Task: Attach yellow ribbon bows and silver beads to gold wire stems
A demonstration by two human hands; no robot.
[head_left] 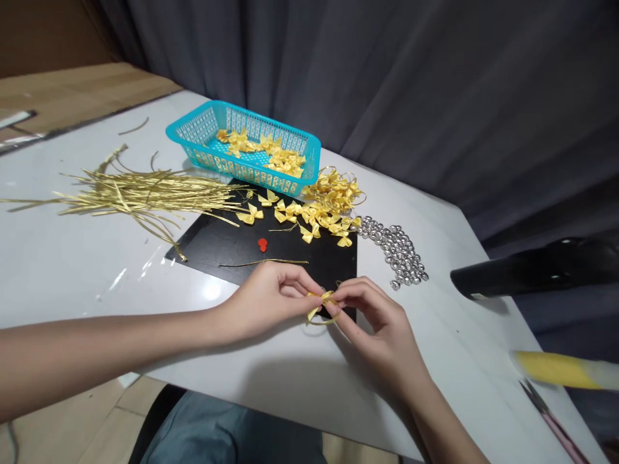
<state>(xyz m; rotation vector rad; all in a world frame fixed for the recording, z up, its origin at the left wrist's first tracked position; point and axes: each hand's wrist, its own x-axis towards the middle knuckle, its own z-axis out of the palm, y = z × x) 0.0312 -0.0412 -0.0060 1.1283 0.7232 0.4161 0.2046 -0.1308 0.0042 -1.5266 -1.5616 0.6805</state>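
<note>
A small yellow ribbon bow (pixel 314 314) is pinched between my two hands, low over the front edge of the black mat (pixel 213 248). My left hand (pixel 268 296) grips it from the left with thumb and forefinger. From the other side, my right hand (pixel 374 316) pinches the bow with its thumb and fingertips. A thin gold cord loops below the bow; its ends are partly hidden by my fingers. On the mat behind lie a single gold cord (pixel 264 263), a small red piece (pixel 262 244) and several loose yellow bows (pixel 309 222).
A turquoise basket (pixel 193 138) with yellow bows stands at the back. Gold cords (pixel 145 193) lie in a bundle at left, silver beads (pixel 399 251) at right. Past them are a black cylindrical object (pixel 522 267), a yellow-and-clear object (pixel 556 369) and pink-handled scissors (pixel 551 419).
</note>
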